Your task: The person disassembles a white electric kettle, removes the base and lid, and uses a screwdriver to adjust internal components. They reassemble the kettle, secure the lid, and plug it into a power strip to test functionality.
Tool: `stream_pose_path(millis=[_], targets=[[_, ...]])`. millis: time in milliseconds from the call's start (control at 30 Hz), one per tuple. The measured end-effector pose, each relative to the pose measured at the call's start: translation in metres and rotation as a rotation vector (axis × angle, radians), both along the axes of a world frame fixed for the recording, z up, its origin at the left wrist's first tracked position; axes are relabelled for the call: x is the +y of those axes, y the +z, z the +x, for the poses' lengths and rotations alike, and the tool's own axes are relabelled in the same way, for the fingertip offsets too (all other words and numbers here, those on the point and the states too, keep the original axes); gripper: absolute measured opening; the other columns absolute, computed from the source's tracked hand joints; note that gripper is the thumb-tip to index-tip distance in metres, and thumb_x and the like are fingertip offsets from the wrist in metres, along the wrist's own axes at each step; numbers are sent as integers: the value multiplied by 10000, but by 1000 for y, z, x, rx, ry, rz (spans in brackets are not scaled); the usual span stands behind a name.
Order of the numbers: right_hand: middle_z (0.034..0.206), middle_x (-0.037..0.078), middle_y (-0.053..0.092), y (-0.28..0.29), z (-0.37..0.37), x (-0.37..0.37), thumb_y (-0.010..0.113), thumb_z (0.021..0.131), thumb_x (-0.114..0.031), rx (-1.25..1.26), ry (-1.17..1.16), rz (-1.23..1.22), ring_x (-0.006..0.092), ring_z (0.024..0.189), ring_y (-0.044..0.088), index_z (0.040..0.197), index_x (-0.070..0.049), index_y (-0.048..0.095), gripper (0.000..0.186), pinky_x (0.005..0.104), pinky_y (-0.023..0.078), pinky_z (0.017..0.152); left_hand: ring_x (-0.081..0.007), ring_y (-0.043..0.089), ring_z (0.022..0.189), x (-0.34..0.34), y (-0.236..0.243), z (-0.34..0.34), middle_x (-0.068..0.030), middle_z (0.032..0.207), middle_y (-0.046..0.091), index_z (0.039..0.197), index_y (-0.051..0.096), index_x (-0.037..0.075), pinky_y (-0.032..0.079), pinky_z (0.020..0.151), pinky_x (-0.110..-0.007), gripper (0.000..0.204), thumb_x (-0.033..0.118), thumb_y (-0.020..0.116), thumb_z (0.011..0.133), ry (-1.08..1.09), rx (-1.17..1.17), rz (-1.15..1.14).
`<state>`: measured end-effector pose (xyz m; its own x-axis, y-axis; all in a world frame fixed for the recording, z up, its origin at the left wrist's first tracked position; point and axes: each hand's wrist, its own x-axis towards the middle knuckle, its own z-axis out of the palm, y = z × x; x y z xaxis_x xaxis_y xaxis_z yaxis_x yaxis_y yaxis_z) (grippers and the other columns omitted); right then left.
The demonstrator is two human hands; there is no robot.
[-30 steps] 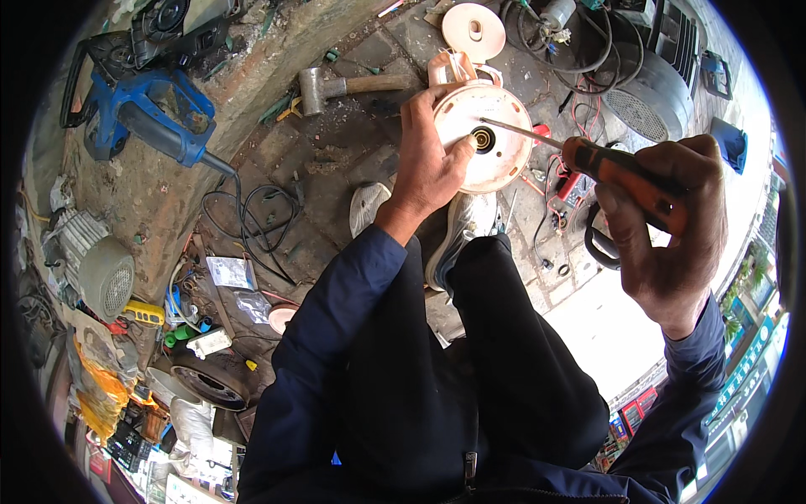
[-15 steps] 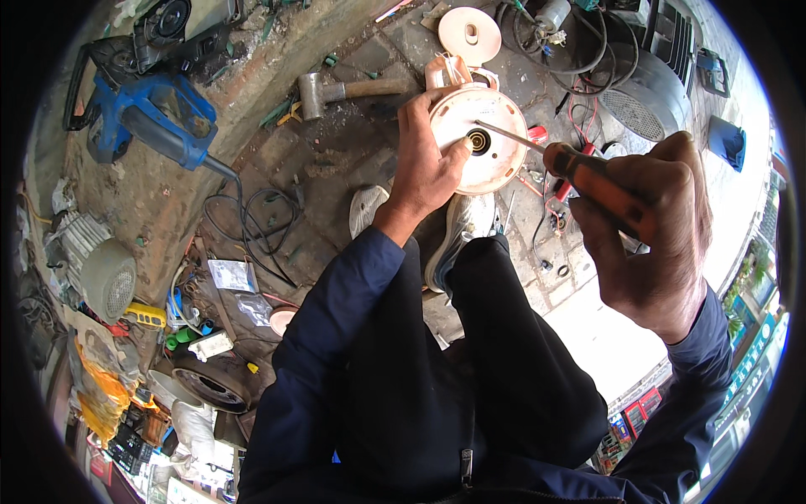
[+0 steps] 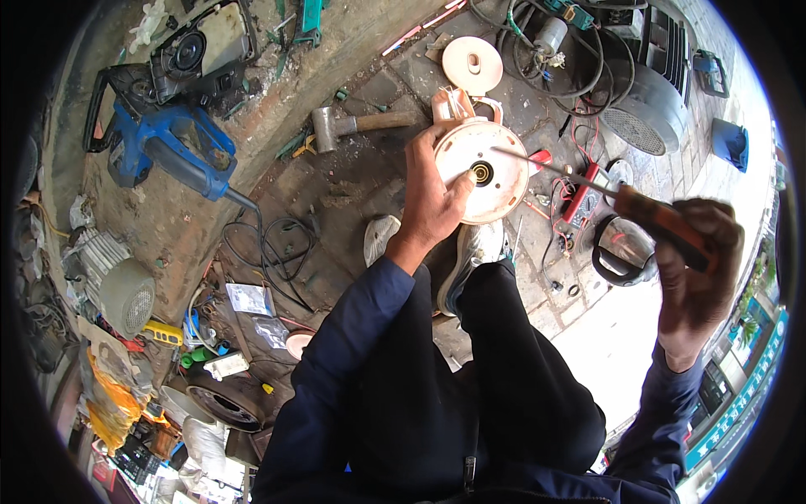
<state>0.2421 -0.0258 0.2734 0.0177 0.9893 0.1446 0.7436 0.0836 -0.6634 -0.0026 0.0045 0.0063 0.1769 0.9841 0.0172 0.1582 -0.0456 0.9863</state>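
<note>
My left hand (image 3: 437, 189) is wrapped around the edge of a cream electric kettle (image 3: 504, 202), held bottom up. Its thumb lies beside the round connector (image 3: 481, 173) with brass-coloured rings at the centre. Small holes show in the kettle's round base. My right hand (image 3: 701, 269), out to the right, is closed on the orange and black handle of a screwdriver (image 3: 659, 223). The long shaft points left, and its tip is over the upper part of the base; whether it touches, I cannot tell. A cream disc (image 3: 472, 65) with an oval slot lies beyond the kettle.
A hammer (image 3: 369, 123) with a wooden handle lies left of the kettle. At right are a red multimeter (image 3: 581, 204), a black-handled shiny vessel (image 3: 623, 252) and a grey motor (image 3: 646, 109). A blue power tool (image 3: 172, 151) and another motor (image 3: 113, 281) stand at left.
My right hand has moved right and down, drawing the screwdriver back from the connector. The black-handled vessel and multimeter now show. My left hand keeps its hold; the whole view has shifted slightly.
</note>
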Motion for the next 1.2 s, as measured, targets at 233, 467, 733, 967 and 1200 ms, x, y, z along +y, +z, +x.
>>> stream_pose_path(millis=[233, 467, 733, 967, 1200], targets=[[984, 30, 651, -152, 85, -210, 750, 1059, -158, 837, -987, -449, 140, 851, 594, 1225, -23, 647, 237, 302, 487, 786, -306, 543, 1384, -2, -4, -2, -242, 1493, 522, 1556, 345, -77, 447, 1201, -447, 741, 45, 739, 940, -26, -88, -139], [1048, 107, 713, -315, 64, -381, 774, 1015, -152, 773, -1179, -625, 203, 892, 703, 1227, 2, 640, 295, 359, 575, 811, -303, 559, 1372, 0, 0, -11, -220, 1488, 533, 1580, 380, -57, 465, 1184, -428, 751, 109, 794, 976, -89, -79, -217], [1057, 210, 733, -404, 56, -411, 809, 877, -133, 101, -661, -892, 421, 1034, 720, 1162, -20, 637, 352, 506, 578, 912, -274, 538, 1436, 9, 13, -24, -198, 1568, 537, 1626, 389, -36, 434, 1215, -405, 702, 219, 736, 1072, -198, -75, -267], [1104, 250, 702, -340, 53, -287, 759, 969, -181, 0, -683, -683, 439, 1047, 703, 1198, 15, 653, 319, 487, 584, 898, -276, 554, 1425, 10, 11, -30, -195, 1560, 557, 1608, 442, -45, 435, 1209, -409, 646, 271, 687, 1100, -194, -80, -298], [1413, 217, 669, -248, -16, -60, 806, 991, -252, 562, -330, -330, 318, 1335, 644, 1537, 26, 528, 673, 443, 509, 1115, -309, 541, 1411, 4, 1, -19, -221, 1528, 545, 1593, 429, -67, 419, 1210, -429, 607, 217, 647, 1103, -152, 16, -148]])
